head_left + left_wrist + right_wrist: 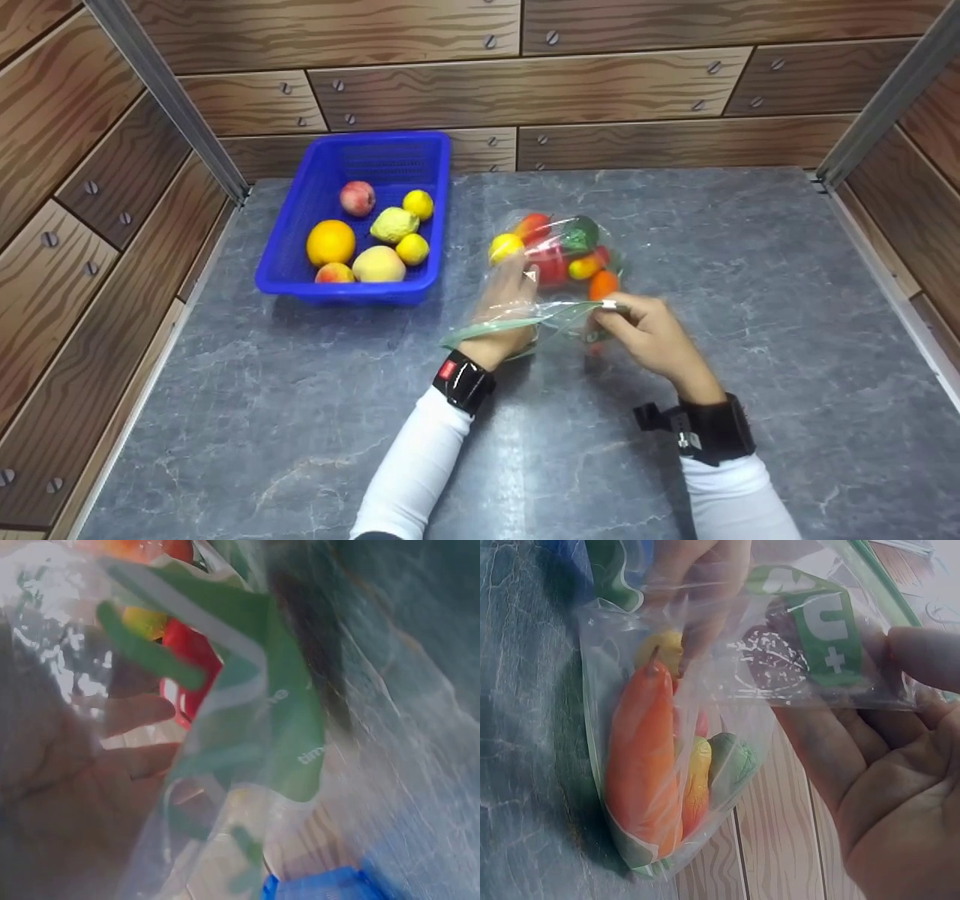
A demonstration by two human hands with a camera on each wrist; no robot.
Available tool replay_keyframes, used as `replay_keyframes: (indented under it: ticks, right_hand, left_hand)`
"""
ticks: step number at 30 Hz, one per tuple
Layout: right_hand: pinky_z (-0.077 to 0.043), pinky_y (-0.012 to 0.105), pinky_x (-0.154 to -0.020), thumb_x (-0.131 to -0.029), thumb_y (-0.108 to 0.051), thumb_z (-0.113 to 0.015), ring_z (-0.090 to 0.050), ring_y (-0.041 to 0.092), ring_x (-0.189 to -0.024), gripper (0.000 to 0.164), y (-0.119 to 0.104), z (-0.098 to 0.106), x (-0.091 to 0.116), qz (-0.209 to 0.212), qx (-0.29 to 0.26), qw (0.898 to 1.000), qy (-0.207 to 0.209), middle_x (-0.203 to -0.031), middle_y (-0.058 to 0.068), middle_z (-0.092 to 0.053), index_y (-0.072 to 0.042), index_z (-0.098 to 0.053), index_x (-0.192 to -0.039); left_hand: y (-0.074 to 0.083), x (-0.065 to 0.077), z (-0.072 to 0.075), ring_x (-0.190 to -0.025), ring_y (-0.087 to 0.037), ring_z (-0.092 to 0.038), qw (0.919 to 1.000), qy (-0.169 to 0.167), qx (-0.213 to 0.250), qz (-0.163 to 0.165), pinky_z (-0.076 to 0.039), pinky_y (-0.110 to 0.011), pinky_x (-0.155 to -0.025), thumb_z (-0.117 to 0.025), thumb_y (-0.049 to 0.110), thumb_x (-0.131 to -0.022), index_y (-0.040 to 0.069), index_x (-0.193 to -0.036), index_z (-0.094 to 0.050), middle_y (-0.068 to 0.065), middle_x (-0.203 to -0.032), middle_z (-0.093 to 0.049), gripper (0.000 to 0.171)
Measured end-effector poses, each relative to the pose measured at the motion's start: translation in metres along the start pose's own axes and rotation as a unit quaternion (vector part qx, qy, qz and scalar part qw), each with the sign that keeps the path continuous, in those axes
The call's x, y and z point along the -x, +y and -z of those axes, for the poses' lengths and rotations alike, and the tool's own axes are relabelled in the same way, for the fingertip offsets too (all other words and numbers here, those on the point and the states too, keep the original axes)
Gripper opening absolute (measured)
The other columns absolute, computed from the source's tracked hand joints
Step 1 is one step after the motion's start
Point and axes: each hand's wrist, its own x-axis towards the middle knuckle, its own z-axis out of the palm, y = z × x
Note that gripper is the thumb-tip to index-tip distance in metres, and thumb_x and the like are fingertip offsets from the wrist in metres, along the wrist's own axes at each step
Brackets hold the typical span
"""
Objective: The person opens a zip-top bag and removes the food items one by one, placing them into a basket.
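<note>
On the table [750, 300], a basket [352, 288] holding fruit [331, 243] stands left of a bag [562, 310].

The table [300, 420] I see is grey, streaked with pale veins; a blue basket [349, 290] stands right on it, and near the basket's right side lies a clear, green-edged bag [564, 310].

One basket [292, 240], seven fruits [394, 225] inside, one bag [559, 311], two hands [506, 307] [652, 337].

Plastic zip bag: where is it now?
In the head view, the plastic zip bag lies right of the blue basket, pinched by the right hand.
</note>
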Motion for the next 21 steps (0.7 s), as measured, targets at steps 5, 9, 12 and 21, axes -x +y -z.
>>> replay_keyframes:
  ticks: [5,9,12,21]
  right_hand:
    - [-0.062,0.027,-0.072,-0.099,0.01,-0.056,-0.073,0.012,-0.075,0.014,0.0,0.0,0.0,-0.013,-0.002,1.0,-0.011,-0.085,0.024,-0.072,0.01,-0.069,-0.094]
    - [-0.062,0.027,-0.073,-0.099,0.009,-0.057,-0.072,0.01,-0.076,0.013,-0.001,-0.001,0.0,-0.017,0.006,1.0,-0.019,-0.086,0.024,-0.072,0.011,-0.069,-0.096]
    - [-0.062,0.028,-0.073,-0.099,0.008,-0.056,-0.072,0.01,-0.077,0.013,-0.001,0.0,0.001,-0.024,0.009,0.999,-0.023,-0.087,0.025,-0.071,0.012,-0.068,-0.098]
    - [-0.06,0.023,-0.072,-0.098,0.007,-0.059,-0.068,0.007,-0.076,0.012,-0.001,0.0,0.002,-0.019,0.043,0.999,-0.011,-0.085,0.018,-0.072,0.007,-0.071,-0.095]
  left_hand:
    - [-0.004,-0.001,-0.005,-0.149,-0.042,-0.034,0.9984,-0.022,-0.047,0.025,-0.027,-0.051,-0.124,-0.061,0.007,-0.084,-0.005,-0.151,-0.045,-0.028,-0.161,-0.031,0.07]
    - [-0.007,-0.008,-0.012,-0.155,-0.04,-0.02,0.9931,-0.07,-0.061,0.07,-0.019,-0.05,-0.126,-0.059,0.024,-0.094,0.002,-0.16,-0.032,-0.027,-0.167,-0.017,0.075]
    - [-0.009,-0.012,-0.016,-0.158,-0.038,-0.013,0.9872,-0.102,-0.078,0.095,-0.016,-0.049,-0.127,-0.056,0.05,-0.098,0.005,-0.163,-0.023,-0.024,-0.17,-0.01,0.086]
    - [-0.01,-0.013,-0.018,-0.138,-0.034,-0.046,0.9917,-0.04,-0.043,0.114,-0.037,-0.047,-0.118,-0.056,0.015,-0.094,-0.004,-0.157,-0.032,-0.021,-0.15,-0.046,0.07]
